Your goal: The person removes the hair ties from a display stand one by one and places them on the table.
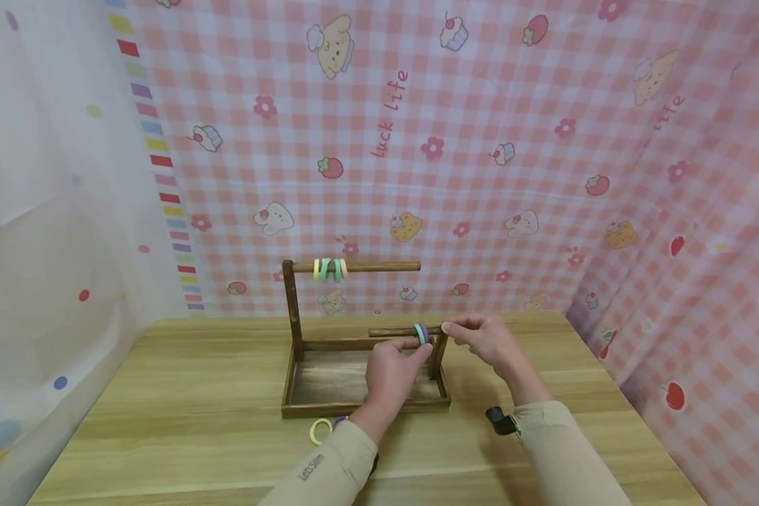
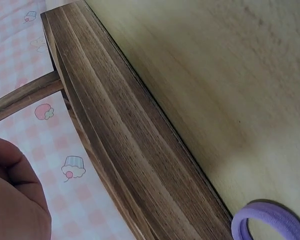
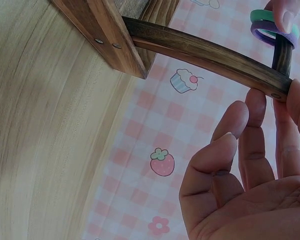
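A brown wooden rack [image 1: 329, 410] has a tray base and two rods at different heights. On its lower rod [image 1: 388, 332] hang a green hair tie [image 3: 260, 15] and a purple hair tie [image 3: 266, 38], side by side near the right post [image 1: 438, 357]. My left hand [image 1: 388, 376] pinches these two ties between thumb and fingers. At the top of that post, my right hand [image 1: 490, 344] grips the rack's corner with thumb and fingertips. Several yellow, green and peach hair ties [image 1: 338, 270] hang on the upper rod [image 1: 382, 267].
A yellow hair tie [image 1: 313, 433] and a purple hair tie [image 2: 272, 214] lie on the wooden table [image 1: 183, 400] before the tray, the purple one partly hidden by my left arm in the head view. A pink checked cloth [image 1: 379, 190] hangs behind the rack.
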`<state>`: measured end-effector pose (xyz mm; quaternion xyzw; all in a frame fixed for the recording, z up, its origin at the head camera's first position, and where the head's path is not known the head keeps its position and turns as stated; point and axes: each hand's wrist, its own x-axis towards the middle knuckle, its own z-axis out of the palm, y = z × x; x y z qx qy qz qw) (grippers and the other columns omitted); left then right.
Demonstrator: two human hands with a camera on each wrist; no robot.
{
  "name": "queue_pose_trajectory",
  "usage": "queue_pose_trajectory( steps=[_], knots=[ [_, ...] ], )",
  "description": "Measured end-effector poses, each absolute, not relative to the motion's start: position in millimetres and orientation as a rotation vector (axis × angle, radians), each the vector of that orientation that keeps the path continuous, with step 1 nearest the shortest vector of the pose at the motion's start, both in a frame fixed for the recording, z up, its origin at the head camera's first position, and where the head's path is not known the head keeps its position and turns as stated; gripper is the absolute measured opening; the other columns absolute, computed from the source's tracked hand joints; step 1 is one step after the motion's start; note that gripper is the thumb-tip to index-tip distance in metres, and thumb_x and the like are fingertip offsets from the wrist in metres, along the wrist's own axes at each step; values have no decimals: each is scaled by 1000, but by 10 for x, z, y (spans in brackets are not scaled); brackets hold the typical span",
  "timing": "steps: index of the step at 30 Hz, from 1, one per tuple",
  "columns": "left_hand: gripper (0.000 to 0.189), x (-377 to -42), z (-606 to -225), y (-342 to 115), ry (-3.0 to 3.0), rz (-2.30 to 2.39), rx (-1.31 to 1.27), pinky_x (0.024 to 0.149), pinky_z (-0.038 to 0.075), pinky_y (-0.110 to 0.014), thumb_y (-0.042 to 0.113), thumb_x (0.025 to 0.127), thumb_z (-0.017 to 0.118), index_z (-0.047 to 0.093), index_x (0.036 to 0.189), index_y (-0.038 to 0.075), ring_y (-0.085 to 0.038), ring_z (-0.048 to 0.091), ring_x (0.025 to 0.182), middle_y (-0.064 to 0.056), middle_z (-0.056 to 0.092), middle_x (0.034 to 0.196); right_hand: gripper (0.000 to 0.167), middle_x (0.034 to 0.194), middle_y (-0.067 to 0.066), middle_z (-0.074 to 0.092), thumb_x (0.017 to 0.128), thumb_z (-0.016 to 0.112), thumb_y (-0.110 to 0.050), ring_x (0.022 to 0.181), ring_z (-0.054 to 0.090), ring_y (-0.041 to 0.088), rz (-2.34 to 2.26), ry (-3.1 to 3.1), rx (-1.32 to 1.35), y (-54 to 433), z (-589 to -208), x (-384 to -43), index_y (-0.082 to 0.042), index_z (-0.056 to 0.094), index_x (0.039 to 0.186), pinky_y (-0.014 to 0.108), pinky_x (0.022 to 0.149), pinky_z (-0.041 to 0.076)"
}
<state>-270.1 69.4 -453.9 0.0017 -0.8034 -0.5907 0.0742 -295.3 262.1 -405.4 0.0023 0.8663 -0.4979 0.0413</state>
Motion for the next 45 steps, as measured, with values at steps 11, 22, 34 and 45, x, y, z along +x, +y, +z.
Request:
queue_pose_trajectory(
  steps=[11,22,34,45],
  knots=[
    [23,-2697,-4572,639,-2403,-1652,7,52,44,-26,36,93,83,86,103,15,-5,55,48,-5,81,75,41,137,15,72,104,72,-42,118,68,28,-1543,2632,15,2605,-4056,-2947,-11,76,131,58,110,52],
    [16,-2670,-4591,566,-2353,-1525,-6,48,39,-26,28,93,82,86,98,13,-4,46,46,3,70,59,41,136,14,72,103,72,-43,117,69,27,-1534,2649,4,2620,-4067,-2954,-11,77,130,52,104,56],
    [14,-2657,-4615,482,-2307,-1548,13,41,26,-22,24,95,80,86,98,12,-2,37,38,5,57,46,40,136,14,72,103,72,-43,118,69,28,-1534,2642,20,2612,-4065,-2954,-12,77,128,54,107,54],
    [10,-2666,-4639,408,-2263,-1517,44,42,27,-23,22,93,82,86,96,13,-2,38,40,3,62,50,43,134,14,73,102,73,-46,120,69,32,-1522,2640,25,2613,-4065,-2964,-12,77,129,55,109,54]
  ],
)
